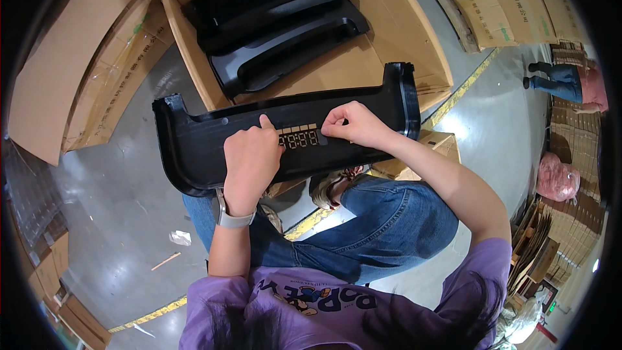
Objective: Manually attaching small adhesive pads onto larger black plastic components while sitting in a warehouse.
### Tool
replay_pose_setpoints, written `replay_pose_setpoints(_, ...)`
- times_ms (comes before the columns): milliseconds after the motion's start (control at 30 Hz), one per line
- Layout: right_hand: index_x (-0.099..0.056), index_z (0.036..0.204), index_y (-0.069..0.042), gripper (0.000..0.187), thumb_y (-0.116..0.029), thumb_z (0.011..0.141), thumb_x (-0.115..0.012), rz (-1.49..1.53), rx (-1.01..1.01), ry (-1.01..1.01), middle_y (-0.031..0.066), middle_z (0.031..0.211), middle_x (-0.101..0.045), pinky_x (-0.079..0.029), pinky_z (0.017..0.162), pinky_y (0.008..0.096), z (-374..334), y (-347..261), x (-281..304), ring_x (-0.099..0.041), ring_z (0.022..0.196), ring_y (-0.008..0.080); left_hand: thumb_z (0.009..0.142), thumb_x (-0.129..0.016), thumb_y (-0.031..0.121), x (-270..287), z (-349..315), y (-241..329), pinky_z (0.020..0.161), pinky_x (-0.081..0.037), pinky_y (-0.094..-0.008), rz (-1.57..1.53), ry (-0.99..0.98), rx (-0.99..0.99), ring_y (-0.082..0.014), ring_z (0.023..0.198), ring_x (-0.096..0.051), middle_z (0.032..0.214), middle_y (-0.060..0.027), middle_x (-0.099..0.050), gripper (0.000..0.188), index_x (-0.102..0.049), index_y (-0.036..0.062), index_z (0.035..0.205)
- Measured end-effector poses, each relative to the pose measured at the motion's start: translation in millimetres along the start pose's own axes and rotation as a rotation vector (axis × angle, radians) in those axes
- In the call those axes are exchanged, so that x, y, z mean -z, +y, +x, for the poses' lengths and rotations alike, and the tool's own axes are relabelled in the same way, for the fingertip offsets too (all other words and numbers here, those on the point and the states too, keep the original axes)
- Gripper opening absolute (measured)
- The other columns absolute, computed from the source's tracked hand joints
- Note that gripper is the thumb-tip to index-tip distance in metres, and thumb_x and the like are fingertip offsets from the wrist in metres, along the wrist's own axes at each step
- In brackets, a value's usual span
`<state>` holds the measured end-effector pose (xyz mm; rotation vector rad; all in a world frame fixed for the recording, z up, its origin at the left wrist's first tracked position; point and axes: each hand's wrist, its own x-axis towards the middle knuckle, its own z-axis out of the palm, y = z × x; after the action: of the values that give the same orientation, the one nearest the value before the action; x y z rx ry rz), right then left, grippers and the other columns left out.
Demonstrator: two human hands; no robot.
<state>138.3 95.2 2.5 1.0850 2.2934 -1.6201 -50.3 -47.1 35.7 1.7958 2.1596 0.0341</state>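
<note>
A long black plastic panel (207, 146) with upturned ends lies across my lap. Near its middle is a strip of gold-coloured, digit-shaped segments (301, 139) with a row of small blocks above. My left hand (251, 155), a watch on its wrist, rests on the panel at the strip's left end. Its fingers are curled and one digit points away from me; the fingertips are partly hidden. At the strip's right end, my right hand (353, 124) has thumb and forefinger pinched together against the panel. Whatever sits between them is too small to make out.
Beyond the panel stands an open cardboard box (414, 39) holding more black plastic panels (291, 45). Large cardboard pieces (84, 58) stand at the left. A smaller carton (440, 146) is under the panel's right end. Another person (576, 84) stands far right near stacked cardboard.
</note>
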Motion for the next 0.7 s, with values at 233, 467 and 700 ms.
replay_pose_setpoints(233, -0.070, 0.078, -0.001, 0.018, -0.018, 0.076, -0.069, -0.052, -0.002, 0.060, 0.0061, 0.069, -0.067, -0.048, 0.062, 0.0265, 1.2, -3.3, -5.6, -0.059, 0.063, 0.0109, 0.073, -0.072, 0.028, 1.0, -0.7, 0.6, 0.055, -0.049, -0.0349, -0.018, -0.008, -0.003, -0.0273, 0.063, -0.064, 0.067, -0.0137, -0.064, 0.053, -0.059, -0.0039, 0.114)
replay_pose_setpoints(467, -0.070, 0.077, -0.001, 0.018, -0.019, 0.074, -0.069, -0.016, -0.008, 0.057, 0.0106, 0.068, -0.067, -0.050, 0.064, 0.0291, 0.1, -5.2, -3.8, -0.063, 0.063, 0.0166, 0.074, -0.072, 0.029, 1.3, -1.6, -1.7, 0.056, -0.050, -0.0352, -0.036, 0.015, -0.013, -0.0280, 0.065, -0.065, 0.069, -0.0141, -0.065, 0.053, -0.059, -0.0041, 0.114)
replay_pose_setpoints(700, -0.070, 0.078, -0.001, 0.020, -0.020, 0.075, -0.069, 0.031, -0.015, 0.045, 0.0107, 0.069, -0.067, -0.050, 0.063, 0.0293, -2.0, -4.2, -4.7, -0.063, 0.063, 0.0165, 0.074, -0.072, 0.030, -0.2, -1.9, -0.4, 0.056, -0.050, -0.0349, -0.033, 0.000, -0.017, -0.0281, 0.065, -0.065, 0.069, -0.0145, -0.065, 0.055, -0.058, -0.0051, 0.114)
